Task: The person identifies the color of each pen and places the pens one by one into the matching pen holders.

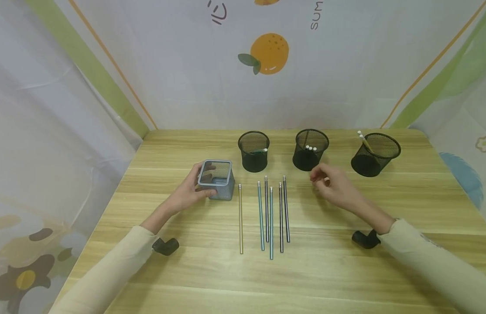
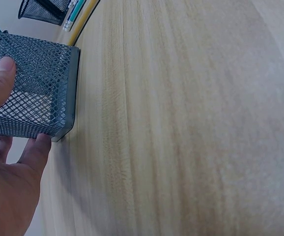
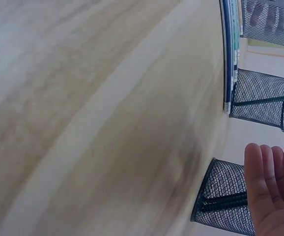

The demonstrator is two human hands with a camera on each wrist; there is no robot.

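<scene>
My left hand (image 1: 186, 192) grips a grey square mesh pencil holder (image 1: 224, 191), thumb on the near side and fingers round its left. In the left wrist view, that holder (image 2: 43, 83) stands close over the wood, nothing inside it. My right hand (image 1: 339, 185) hovers with loosely bent fingers and holds nothing, just in front of the middle black mesh cup (image 1: 305, 160). Between the hands lie a yellow pencil (image 1: 241, 222), two teal pencils (image 1: 261, 222) and three dark pencils (image 1: 281, 222), roughly parallel, eraser ends away from me.
The middle cup contains three white-tipped pencils (image 1: 310, 148). To its left, another black mesh cup (image 1: 254, 163) has a teal pencil (image 1: 258, 151). A third cup (image 1: 364, 165), at right, carries two yellow pencils (image 1: 365, 141). Black angled pieces (image 1: 165, 247) show beside both wrists. A curtain rises behind the table.
</scene>
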